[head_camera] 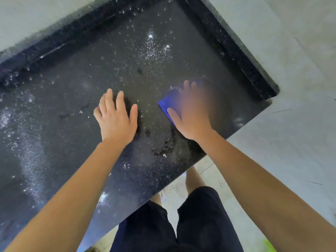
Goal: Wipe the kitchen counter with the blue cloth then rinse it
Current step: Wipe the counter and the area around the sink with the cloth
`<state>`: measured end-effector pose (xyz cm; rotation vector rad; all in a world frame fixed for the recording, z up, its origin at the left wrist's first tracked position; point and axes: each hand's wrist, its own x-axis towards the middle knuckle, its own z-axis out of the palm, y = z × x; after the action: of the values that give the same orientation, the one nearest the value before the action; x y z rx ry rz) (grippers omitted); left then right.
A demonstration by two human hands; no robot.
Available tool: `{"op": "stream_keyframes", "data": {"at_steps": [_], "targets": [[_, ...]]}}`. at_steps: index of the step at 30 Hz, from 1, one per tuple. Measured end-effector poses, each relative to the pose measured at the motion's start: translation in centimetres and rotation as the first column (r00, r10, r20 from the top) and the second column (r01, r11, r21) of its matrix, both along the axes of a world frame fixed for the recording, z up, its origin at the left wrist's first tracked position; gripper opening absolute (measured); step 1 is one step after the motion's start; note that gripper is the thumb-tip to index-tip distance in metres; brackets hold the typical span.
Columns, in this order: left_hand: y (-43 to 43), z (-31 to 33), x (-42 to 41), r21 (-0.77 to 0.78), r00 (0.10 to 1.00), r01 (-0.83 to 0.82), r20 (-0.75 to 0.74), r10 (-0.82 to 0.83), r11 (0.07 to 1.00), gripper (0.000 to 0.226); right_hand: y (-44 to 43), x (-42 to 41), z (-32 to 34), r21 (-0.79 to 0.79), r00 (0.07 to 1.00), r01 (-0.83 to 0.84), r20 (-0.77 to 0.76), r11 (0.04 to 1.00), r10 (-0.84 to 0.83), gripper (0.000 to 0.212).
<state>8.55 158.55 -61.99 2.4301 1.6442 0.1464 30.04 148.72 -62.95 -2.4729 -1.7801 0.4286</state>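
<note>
Found blue cloth (168,104) lying flat on black speckled stone counter (72,91), toward its right end, short of the raised black rim (54,46) along the far and right sides. Found right hand (192,113) spread palm-down on top of cloth, covering most of it; only left corner and near edge of cloth showing. Noted fingers (186,85) straight and extended, pressing down, not curled round the fabric; thumb splayed leftward across the exposed blue edge. Noted motion blur over fingertips; cannot tell exact finger spacing. Found left hand (116,117) palm-down on bare counter just left of cloth, apart from it, fingers straight and slightly fanned, grasping nothing. Recorded pale specks and wet smears scattered over counter, heaviest at centre rear and far left. Recorded dark shorts (200,220) below front edge, pale floor (214,179), and bright green object (269,245) at lower right, cut off by frame.
</note>
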Motion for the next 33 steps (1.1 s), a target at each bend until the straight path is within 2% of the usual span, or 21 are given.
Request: {"op": "stream_keyframes", "data": {"at_steps": [3, 6, 9, 15, 19, 22, 24, 27, 30, 33], "targets": [[1.3, -0.3, 1.7, -0.07, 0.998, 0.023, -0.064, -0.027, 0.997, 0.067, -4.7, 1.0, 0.2, -0.057, 0.979, -0.197, 0.037, 0.979, 0.199, 0.067], [1.7, -1.0, 4.2, -0.149, 0.994, 0.038, -0.099, -0.053, 0.988, 0.073, -9.1, 5.4, 0.3, -0.116, 0.994, -0.076, 0.063, 0.99, 0.084, 0.064], [2.2, -1.8, 6.1, -0.224, 0.991, 0.016, -0.125, -0.045, 0.974, 0.078, -9.1, 10.2, 0.9, -0.17, 0.996, 0.035, 0.081, 0.985, -0.021, 0.066], [2.1, -2.4, 6.7, -0.246, 0.983, -0.009, -0.179, -0.037, 0.969, 0.079, 0.5, 11.6, 0.3, -0.122, 0.996, 0.075, 0.047, 0.99, -0.07, 0.066], [2.3, -2.2, 6.9, -0.275, 0.979, -0.022, -0.2, -0.035, 0.961, 0.078, 9.8, 9.9, 0.1, -0.1, 0.999, -0.031, 0.019, 0.994, 0.033, 0.069], [2.3, -2.1, 7.1, -0.281, 0.976, -0.041, -0.216, -0.021, 0.959, 0.078, 12.9, 8.3, -0.4, -0.073, 0.996, -0.076, 0.035, 0.994, 0.079, 0.07], [2.2, -2.1, 6.9, -0.274, 0.975, -0.052, -0.221, -0.01, 0.96, 0.078, 11.5, 7.9, -0.5, -0.039, 0.993, -0.11, 0.038, 0.993, 0.112, 0.071], [2.3, -2.1, 6.9, -0.256, 0.976, -0.051, -0.218, -0.006, 0.965, 0.077, 4.4, 7.4, -0.1, -0.005, 0.975, -0.222, -0.012, 0.975, 0.222, 0.068], [2.2, -2.1, 7.0, -0.268, 0.973, -0.043, -0.229, -0.02, 0.962, 0.077, -4.4, 6.8, 0.6, -0.065, 0.967, -0.252, -0.043, 0.966, 0.249, 0.068], [2.0, -2.1, 7.0, -0.28, 0.972, -0.04, -0.232, -0.027, 0.959, 0.077, -7.0, 7.4, 0.6, -0.129, 0.96, -0.279, -0.037, 0.951, 0.277, 0.069]]}}
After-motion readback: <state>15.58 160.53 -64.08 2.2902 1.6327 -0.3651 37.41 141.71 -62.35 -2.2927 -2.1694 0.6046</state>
